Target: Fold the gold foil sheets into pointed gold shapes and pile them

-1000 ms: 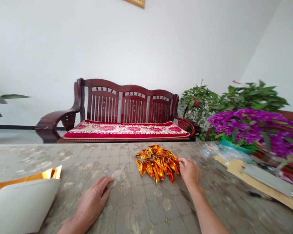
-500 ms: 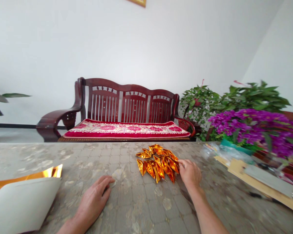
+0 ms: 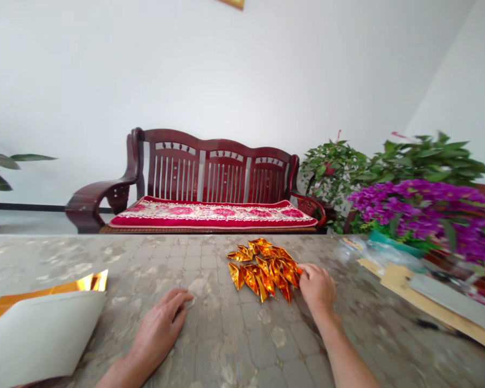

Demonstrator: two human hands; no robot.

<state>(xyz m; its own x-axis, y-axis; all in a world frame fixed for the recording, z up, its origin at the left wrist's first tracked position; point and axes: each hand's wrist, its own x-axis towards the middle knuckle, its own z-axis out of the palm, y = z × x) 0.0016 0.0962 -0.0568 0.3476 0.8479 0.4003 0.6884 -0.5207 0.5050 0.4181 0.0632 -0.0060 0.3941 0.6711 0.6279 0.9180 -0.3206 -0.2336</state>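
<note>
A cluster of shiny gold folded-paper ingots (image 3: 267,275), pointed at the ends, lies on the patterned tabletop in front of me. At the cluster's right edge, my right hand (image 3: 318,288) has its thumb and forefinger closed on the end of one ingot (image 3: 294,274); the other fingers are curled and partly hidden. My left hand (image 3: 164,323) rests on the tabletop to the left of the cluster, apart from it. Its fingers lie loosely forward, with nothing visible in them.
Gold foil sheets (image 3: 36,299) lie at the left, partly under a large pale sheet (image 3: 44,339). On the right are cardboard pieces (image 3: 392,277), clear plastic (image 3: 392,256) and purple flowers (image 3: 424,210). Beyond the table (image 3: 145,253) stands a dark wooden bench (image 3: 222,167).
The whole view has shifted slightly, so everything sits a little farther right. My hands keep nearly the same places relative to the ingots and the table.
</note>
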